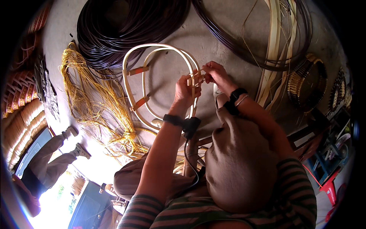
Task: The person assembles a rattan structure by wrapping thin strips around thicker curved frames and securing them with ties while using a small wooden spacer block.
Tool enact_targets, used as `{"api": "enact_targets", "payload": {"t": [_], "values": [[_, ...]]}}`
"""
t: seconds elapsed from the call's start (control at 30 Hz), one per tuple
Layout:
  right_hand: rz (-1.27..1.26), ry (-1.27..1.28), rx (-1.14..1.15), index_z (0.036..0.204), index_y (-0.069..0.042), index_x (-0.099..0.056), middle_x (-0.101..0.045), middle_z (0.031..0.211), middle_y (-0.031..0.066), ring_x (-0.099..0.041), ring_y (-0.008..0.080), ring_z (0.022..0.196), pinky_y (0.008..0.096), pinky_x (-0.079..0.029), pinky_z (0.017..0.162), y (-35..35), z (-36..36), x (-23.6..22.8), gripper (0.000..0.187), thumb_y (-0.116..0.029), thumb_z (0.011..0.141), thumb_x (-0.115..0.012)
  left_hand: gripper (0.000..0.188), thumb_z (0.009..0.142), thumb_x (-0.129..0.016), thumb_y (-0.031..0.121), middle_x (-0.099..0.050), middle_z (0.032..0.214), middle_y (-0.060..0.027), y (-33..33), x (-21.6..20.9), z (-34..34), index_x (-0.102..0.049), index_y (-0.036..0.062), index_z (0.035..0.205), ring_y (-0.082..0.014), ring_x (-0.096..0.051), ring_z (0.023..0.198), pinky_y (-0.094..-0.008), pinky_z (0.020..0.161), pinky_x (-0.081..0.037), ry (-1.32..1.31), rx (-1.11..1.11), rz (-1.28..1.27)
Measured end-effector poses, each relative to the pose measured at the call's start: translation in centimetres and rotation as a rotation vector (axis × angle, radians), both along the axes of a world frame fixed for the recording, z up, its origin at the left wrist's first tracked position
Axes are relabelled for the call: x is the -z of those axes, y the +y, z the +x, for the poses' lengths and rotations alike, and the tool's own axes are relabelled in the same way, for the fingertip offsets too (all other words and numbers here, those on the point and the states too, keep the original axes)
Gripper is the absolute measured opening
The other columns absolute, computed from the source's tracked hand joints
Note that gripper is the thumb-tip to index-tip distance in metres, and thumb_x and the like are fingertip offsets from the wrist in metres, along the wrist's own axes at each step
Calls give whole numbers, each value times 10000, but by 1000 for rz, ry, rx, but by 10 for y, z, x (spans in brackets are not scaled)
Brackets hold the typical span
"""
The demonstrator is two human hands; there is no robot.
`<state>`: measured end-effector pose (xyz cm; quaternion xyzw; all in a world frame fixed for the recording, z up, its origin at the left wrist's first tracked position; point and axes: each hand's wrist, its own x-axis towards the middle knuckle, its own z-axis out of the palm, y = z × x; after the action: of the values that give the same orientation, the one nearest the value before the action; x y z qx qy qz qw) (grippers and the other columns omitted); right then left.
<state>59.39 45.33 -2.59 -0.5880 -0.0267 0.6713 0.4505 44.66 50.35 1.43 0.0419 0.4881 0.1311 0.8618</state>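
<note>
Two pale, rounded hoops point(127, 84), joined by short reddish-brown spacers point(140, 104), form an open frame above the floor in front of me. My left hand point(184, 92) is closed round the frame's right side, at another small spacer. Just right of it, my right hand point(216, 73) pinches with thumb and fingers close to the same joint. Something thin and pale shows between the two hands, too small to name. Both wrists wear dark bands, and a cable hangs from the left one.
Dark coils of cane point(103, 49) lie at the far left, beside a bundle of golden strands point(99, 103). Pale flat strips point(272, 45) and a woven ring point(292, 86) lie at right. Another person's legs point(51, 164) show at lower left. A red stool point(330, 189) stands at lower right.
</note>
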Motion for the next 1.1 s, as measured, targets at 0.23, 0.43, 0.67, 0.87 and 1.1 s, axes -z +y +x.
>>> {"api": "enact_targets", "payload": {"t": [0.23,0.43,0.67,0.87,1.1], "values": [[132,249,-2,861,-35,-557,-568,689,48,-533,113,567,233,-460,540,-1,9,5,57,-75,824,-571,457,776,-350,304,-538,785,-39,12,-38,-8,-518,69,1130,-111,-369,521,-232,430,-262,-146,-9,11],[149,454,-92,863,-53,-554,-576,719,38,-553,122,577,237,-494,546,9,7,-3,69,-81,818,-598,564,788,-325,319,-442,645,-18,12,-73,-13,-480,-10,1219,-133,-309,472,-249,411,-273,-105,-25,64],[194,526,-312,923,-65,-535,-592,768,40,-598,123,643,224,-515,609,18,11,-8,159,-117,810,-634,506,836,-259,339,-340,541,-5,2,-81,-35,-518,-6,1099,-144,-316,454,-266,394,-267,-53,56,108],[213,394,-489,921,-61,-569,-603,795,20,-596,100,730,220,-490,649,23,8,-16,183,-183,812,-652,362,795,-327,355,-361,519,-20,4,-86,-49,-521,74,674,-156,-329,453,-262,361,-248,-247,16,23],[220,53,-900,801,-96,-599,-608,688,1,-601,98,653,197,-439,527,30,14,-35,382,-457,735,-702,421,797,-319,375,-398,536,-32,3,-95,-58,-565,33,770,-151,-329,431,-251,346,-253,-175,-18,-20]]}}
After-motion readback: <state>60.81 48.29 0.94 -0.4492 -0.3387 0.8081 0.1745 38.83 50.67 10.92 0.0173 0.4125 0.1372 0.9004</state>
